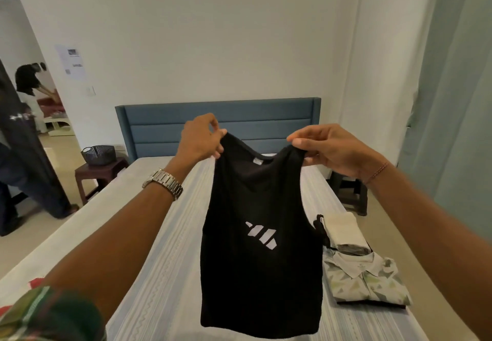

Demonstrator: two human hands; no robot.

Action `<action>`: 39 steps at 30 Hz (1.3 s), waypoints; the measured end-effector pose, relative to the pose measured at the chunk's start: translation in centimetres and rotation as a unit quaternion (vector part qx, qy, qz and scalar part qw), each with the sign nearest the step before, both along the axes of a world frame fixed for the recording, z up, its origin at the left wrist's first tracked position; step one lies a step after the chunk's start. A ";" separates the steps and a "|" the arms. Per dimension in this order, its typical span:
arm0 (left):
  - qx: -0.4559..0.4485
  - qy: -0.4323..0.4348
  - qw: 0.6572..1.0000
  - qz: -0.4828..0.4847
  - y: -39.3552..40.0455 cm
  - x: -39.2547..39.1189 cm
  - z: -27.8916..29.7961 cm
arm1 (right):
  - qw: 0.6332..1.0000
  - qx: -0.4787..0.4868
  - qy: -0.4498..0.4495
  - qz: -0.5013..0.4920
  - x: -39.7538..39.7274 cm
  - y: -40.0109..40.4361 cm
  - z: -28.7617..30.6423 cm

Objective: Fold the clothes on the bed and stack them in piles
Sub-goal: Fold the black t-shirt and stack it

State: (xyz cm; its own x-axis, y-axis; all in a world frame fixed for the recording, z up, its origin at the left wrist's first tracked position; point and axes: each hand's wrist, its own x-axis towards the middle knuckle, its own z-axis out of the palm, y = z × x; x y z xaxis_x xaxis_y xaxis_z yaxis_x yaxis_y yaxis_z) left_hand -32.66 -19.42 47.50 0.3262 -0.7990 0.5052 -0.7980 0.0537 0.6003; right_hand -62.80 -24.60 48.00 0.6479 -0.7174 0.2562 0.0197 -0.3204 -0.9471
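Nearest to me, at the bed's (170, 274) near-left corner, lies a bunched green and red garment (48, 314). My two forearms reach forward over the striped sheet.

The black vest (259, 247) hangs upright in the air above the middle of the bed, white logo facing me, its hem low over the near edge. I cannot tell whether the hem touches the sheet.

Along the right edge lies a folded patterned shirt (367, 280). Just beyond it, a folded cream garment (343, 230) rests on a dark item.

My left hand (199, 138) pinches the vest's left strap between thumb and fingertips; a metal watch (163, 183) sits on that wrist. My right hand (332, 147) grips the right strap, fingers curled over it.

Beyond the far edge stands the blue headboard (218, 125). A dark basket (99, 154) sits on a stool (98, 174) by the far-left corner.
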 end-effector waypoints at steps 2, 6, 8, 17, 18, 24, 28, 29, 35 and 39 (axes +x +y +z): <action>0.063 0.180 0.974 -0.120 0.7 -2.1 0.3 | 1.000 0.004 -0.015 -0.006 1.5 0.9 0.1; 0.134 0.279 0.906 -0.289 1.2 -4.6 -0.1 | 0.999 0.008 -0.031 -0.009 3.6 2.2 0.2; 0.139 0.299 0.885 -0.330 1.3 -5.1 -0.5 | 0.999 0.017 -0.048 -0.014 4.0 2.6 0.5; 0.106 0.241 0.903 -0.340 0.3 -5.5 -1.4 | 0.989 -0.135 0.001 -0.066 2.6 2.1 1.4; 0.094 0.247 0.905 -0.332 0.3 -5.7 -1.4 | 0.981 -0.162 -0.012 -0.109 2.2 1.3 1.3; 0.079 0.295 0.881 -0.362 0.2 -6.9 -1.3 | 0.993 -0.069 0.059 0.079 2.8 0.1 -2.0; 0.068 0.233 0.911 -0.335 0.1 -6.3 -1.7 | 0.995 -0.089 0.032 -0.001 4.0 0.7 -2.7; 0.071 0.214 0.918 -0.327 0.2 -6.0 -1.8 | 0.994 -0.100 0.043 -0.023 4.2 0.7 -2.8; 0.034 0.125 0.960 -0.248 0.5 -4.4 -2.4 | 0.980 -0.134 0.057 -0.132 4.5 -0.1 -3.1; -0.032 0.091 0.988 -0.122 0.9 -1.7 -3.0 | 0.971 -0.106 -0.018 -0.212 3.7 -0.8 -3.5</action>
